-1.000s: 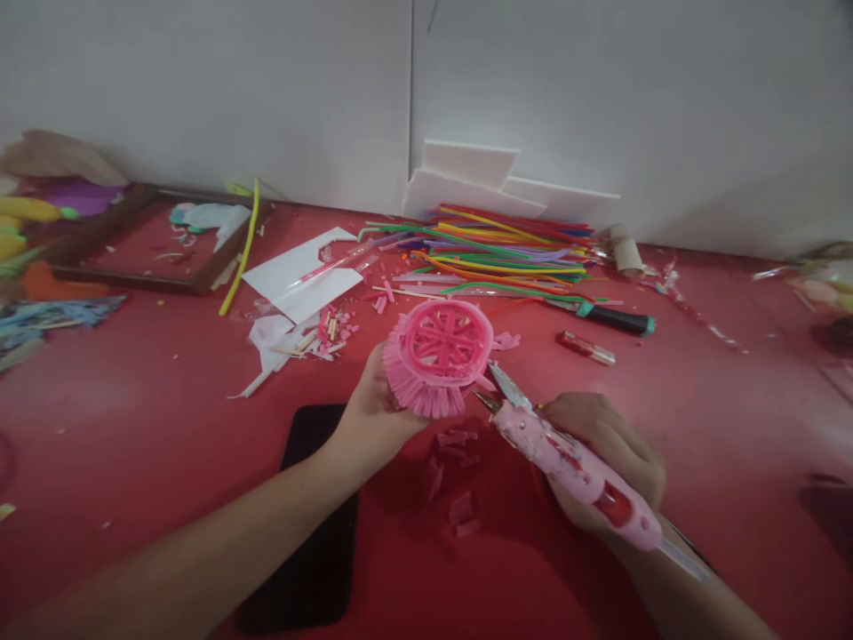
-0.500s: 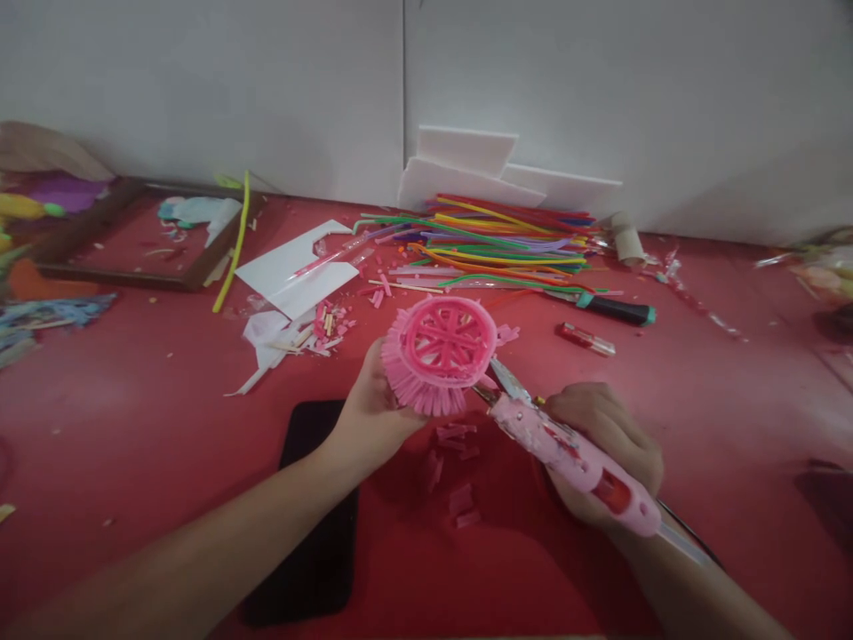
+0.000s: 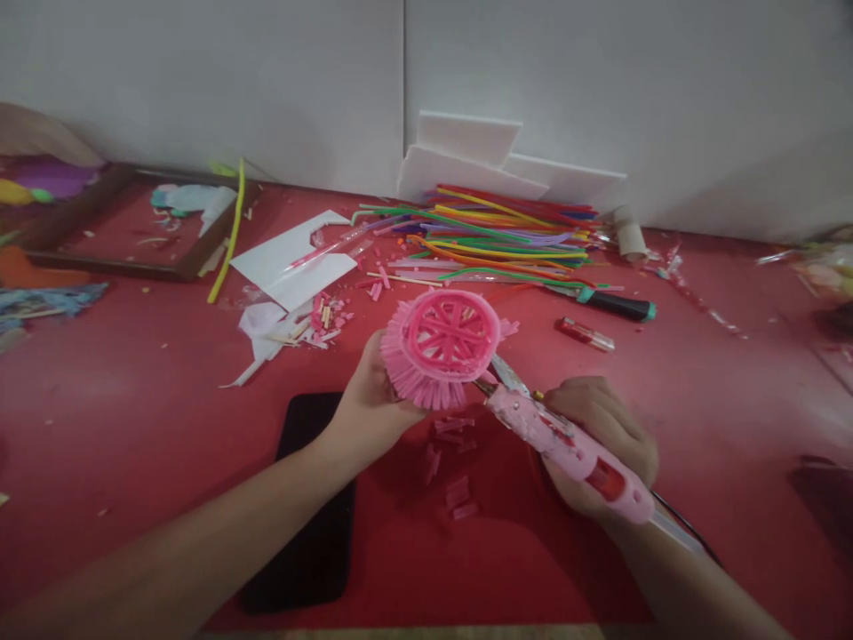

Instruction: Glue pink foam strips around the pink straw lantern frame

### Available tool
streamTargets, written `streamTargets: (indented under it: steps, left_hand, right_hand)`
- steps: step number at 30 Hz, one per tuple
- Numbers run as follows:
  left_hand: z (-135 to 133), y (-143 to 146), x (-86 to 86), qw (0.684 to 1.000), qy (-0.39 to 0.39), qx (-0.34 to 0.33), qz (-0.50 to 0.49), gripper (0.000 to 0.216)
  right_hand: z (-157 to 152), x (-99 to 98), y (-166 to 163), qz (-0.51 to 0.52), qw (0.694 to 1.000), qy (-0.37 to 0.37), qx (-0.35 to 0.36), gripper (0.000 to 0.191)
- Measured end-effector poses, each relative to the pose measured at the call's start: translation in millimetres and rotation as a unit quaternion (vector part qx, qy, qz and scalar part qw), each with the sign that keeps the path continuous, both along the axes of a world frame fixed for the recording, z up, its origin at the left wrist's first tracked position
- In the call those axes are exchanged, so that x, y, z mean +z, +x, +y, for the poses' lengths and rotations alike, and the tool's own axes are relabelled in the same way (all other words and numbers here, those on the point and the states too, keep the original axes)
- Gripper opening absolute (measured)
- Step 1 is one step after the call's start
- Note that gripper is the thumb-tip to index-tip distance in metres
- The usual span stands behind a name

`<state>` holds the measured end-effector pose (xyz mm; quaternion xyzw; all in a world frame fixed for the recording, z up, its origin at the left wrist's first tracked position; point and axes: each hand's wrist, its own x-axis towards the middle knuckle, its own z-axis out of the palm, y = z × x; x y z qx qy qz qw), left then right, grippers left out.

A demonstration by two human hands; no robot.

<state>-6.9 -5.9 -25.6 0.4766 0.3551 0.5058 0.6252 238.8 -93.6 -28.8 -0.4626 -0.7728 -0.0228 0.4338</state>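
My left hand [image 3: 373,387] is closed around a round pink craft piece [image 3: 453,338], which has a spoked wheel-like face and a fringe of short pink strips along its edge. A pink hot glue gun [image 3: 566,449] is gripped in my right hand [image 3: 603,427], a clear glue stick [image 3: 676,532] sticking out of its rear. Its metal nozzle meets the lower right edge of the pink piece, or comes very close; I cannot tell which. Below, several short pink strips [image 3: 457,493] lie on the red table [image 3: 520,569]. The fingers of both hands are partly hidden.
A black phone [image 3: 299,560] lies under my left forearm. Colourful pipe cleaners [image 3: 506,236], a utility knife [image 3: 619,305], a red lighter [image 3: 585,334] and white paper [image 3: 293,267] lie farther back. White foam boards [image 3: 466,142] lean on the wall. A brown frame [image 3: 99,262] is at left.
The view has tilted slightly, shifting the scene upward a little. Both hands keep their hold on the pink piece and the glue gun, with hardly any movement between them.
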Motion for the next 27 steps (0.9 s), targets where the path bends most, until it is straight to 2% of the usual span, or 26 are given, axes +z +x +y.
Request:
streamTargets:
  steps: [4,20,27]
  left_hand:
    - [0,0,0.3,1.000,0.001,0.001,0.006,0.073]
    - [1,0,-0.2,1.000,0.016,0.005,0.019,0.071]
    - [2,1,-1.7,1.000,0.009,0.003,-0.021,0.073]
  right_hand:
    - [3,3.8,-4,0.028,0.999,0.022,0.019,0.018]
    - [3,10.4,-6,0.009,1.000,0.005,0.008,0.013]
    - [3,10.0,-5,0.010,1.000,0.009,0.015,0.014]
